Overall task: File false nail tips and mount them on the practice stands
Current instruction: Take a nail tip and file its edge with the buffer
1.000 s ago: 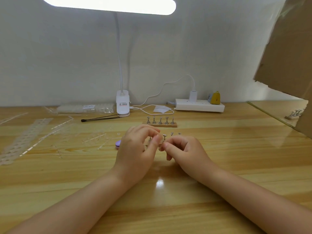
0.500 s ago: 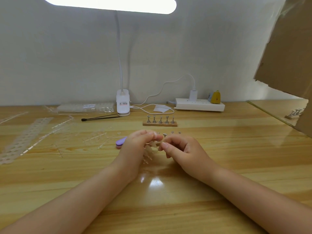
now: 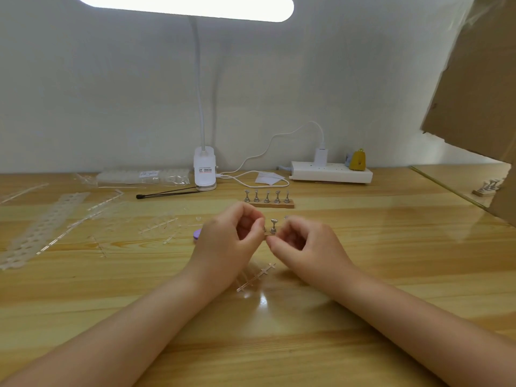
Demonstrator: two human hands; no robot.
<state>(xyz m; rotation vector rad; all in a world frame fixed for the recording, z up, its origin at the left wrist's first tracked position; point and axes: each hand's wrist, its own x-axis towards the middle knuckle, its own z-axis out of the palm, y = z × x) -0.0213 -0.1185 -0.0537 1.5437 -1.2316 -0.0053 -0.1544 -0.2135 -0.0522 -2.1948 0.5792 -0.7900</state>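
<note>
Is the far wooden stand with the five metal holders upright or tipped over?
Upright. The far stand sits flat on the table, beyond both hands, and all five metal holders point straight up in a row.

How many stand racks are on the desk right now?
3. One full rack sits behind the hands; a second lies between the left hand and right hand, mostly hidden; a third sits at far right, partly cut off.
</note>
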